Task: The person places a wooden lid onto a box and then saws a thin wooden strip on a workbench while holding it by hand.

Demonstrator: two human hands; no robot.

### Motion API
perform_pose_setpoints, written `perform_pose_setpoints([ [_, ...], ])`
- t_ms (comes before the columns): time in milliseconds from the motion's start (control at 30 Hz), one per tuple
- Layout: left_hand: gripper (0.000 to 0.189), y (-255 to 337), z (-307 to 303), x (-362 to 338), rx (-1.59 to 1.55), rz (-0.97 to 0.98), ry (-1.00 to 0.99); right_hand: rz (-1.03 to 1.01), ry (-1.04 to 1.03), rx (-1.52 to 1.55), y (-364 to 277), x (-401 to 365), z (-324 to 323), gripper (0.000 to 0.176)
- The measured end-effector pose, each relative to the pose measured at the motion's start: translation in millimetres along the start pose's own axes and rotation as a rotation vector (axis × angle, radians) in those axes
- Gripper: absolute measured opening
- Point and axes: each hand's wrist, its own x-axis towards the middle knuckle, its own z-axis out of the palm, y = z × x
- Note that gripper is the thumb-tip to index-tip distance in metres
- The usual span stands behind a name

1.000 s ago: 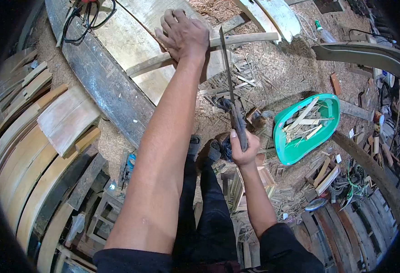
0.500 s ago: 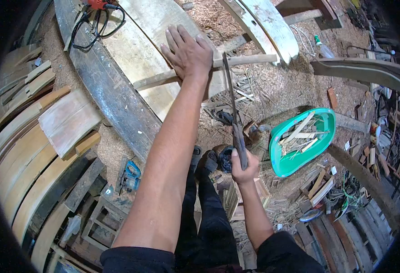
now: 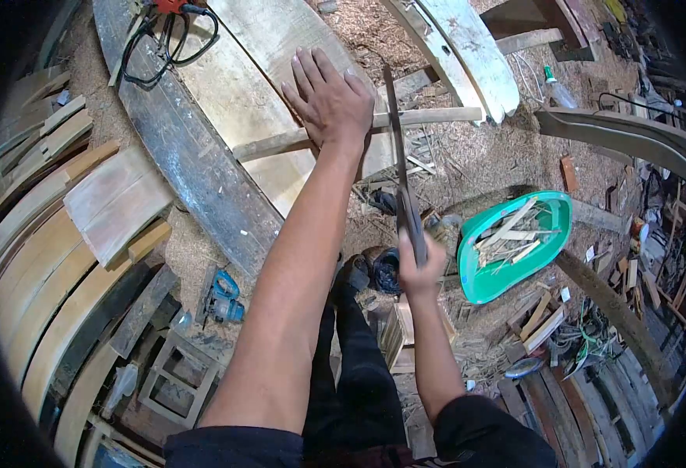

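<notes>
My left hand (image 3: pixel 331 101) lies flat with its fingers stretched out, pressing a narrow wooden strip (image 3: pixel 444 115) against the pale boards (image 3: pixel 230 90) beneath. The strip runs crosswise, and its right end reaches past the boards. In my right hand (image 3: pixel 423 269), slightly blurred, is the handle of a handsaw (image 3: pixel 399 148), fingers wrapped round it. Its long dark blade points away from me and crosses the strip just right of my left hand. Whether the teeth have cut into the wood cannot be made out.
A green tub (image 3: pixel 472 285) of wood scraps stands at the right. A blue power tool (image 3: pixel 224 296) lies at the left, and a red tool with a black cable (image 3: pixel 173 6) rests on the boards. Curved timbers (image 3: pixel 39 273) are stacked at the left. Shavings cover the floor.
My right hand and the saw have moved forward, away from me, along the blade's line. The left hand stays flat on the strip. The whole view has shifted slightly.
</notes>
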Motion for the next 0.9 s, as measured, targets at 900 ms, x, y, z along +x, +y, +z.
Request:
perform_pose_setpoints([
  [900, 0.063, -0.1, -1.6, 5.6, -0.023, 0.011, 0.022, -0.038, 0.021, 0.019, -8.8, 50.4, 20.7, 0.031],
])
